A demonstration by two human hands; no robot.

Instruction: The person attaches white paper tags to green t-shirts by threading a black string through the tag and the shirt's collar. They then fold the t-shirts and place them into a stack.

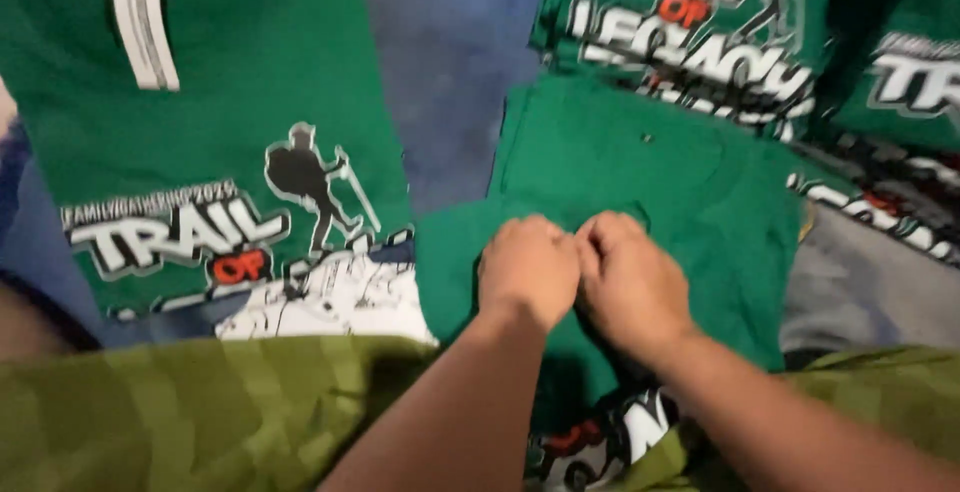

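Both hands press side by side on a plain green T-shirt (640, 167) that lies print-side down in the middle of the blue surface (450, 52), apparently to hold a fold flat. The left hand (528, 267) is curled, its fingers (520, 237) tucked together knuckles-up on the cloth; the right hand (625, 277) touches it, fingers bunched and seemingly pinching a small ridge of fabric, though whether they truly grip it cannot be told. The shirt spreads out ahead of the fingers and to both sides, and runs on beneath the wrists.

Toward the left edge lies another green shirt with a hiker print (230, 142), face up. At the far right corner sits a stack of folded printed shirts (690, 22).
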